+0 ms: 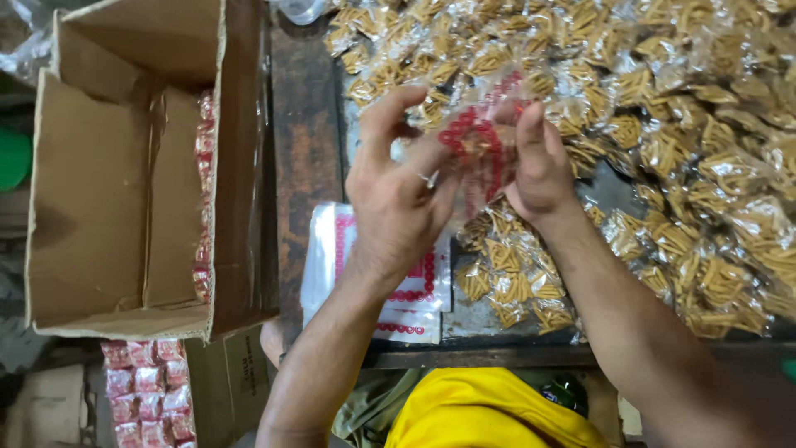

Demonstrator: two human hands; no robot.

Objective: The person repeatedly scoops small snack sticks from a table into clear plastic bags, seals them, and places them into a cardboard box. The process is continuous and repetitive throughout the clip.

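Dark counter (307, 166) heaped with snack packets (688, 124); red-printed clear bag (481, 153) pinched between left hand (398, 199) and right hand (535, 162) grip, above flat bag stack (414, 299).

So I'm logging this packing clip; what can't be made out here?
- Head view: contents of the red-printed bag, blurred and covered by both hands.
- Right hand fingers, behind the bag.
- Box bottom, cut off by its wall.
- Snack pile, cut off by the frame edge.

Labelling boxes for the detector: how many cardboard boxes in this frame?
3. One large open cardboard box at left, a second cardboard box under its lower right corner, and a third cardboard box at bottom left. More may be hidden below.
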